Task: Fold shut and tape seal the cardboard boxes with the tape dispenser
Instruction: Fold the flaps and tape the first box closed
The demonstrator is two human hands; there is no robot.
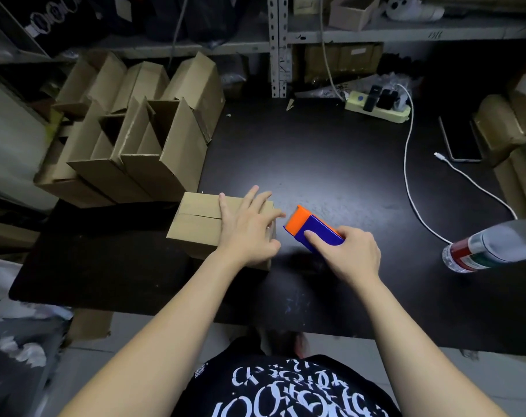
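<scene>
A small cardboard box lies on the black table with its top flaps folded shut, the seam running left to right. My left hand rests flat on the box's right end, fingers spread and straight. Just right of the box, my right hand grips a blue and orange tape dispenser, its orange end pointing at the box's right edge, a short gap away.
Several open cardboard boxes are stacked at the table's back left. A power strip with a white cable lies at the back right, a plastic bottle at the right edge. More cartons stand far right.
</scene>
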